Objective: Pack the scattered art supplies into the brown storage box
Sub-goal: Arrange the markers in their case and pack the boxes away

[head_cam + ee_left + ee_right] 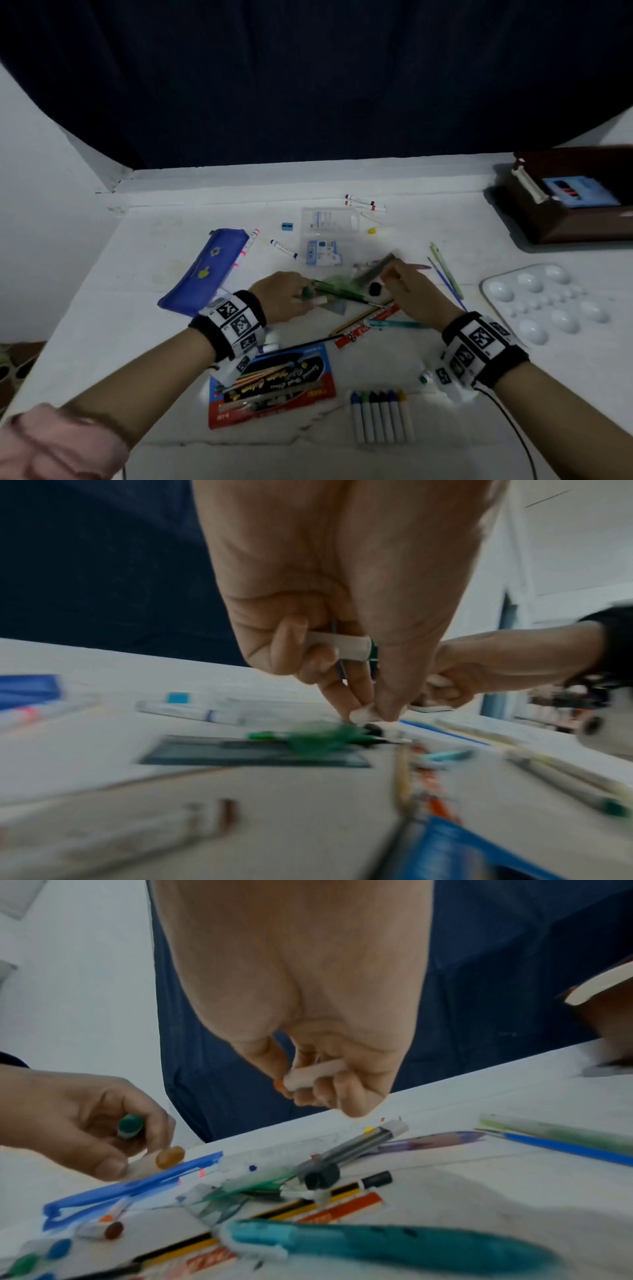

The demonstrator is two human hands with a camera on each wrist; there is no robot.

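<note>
You're mid-gather here: your left hand [281, 296] is curled around a green-capped crayon [129, 1125] and its fingertips are pinching a second, orange-tipped one [161, 1160] off the table [445, 455], while your right hand [416, 286] is closed around a pale crayon with an orange tip [313, 1074] just above the pile of pens and rulers. The brown box [579, 205] sits open at the far right corner, well apart from both hands. Judging by that, next up is carrying these over and dropping them in, and I'd keep the grip snug since small round sticks probably roll away easily.
</note>
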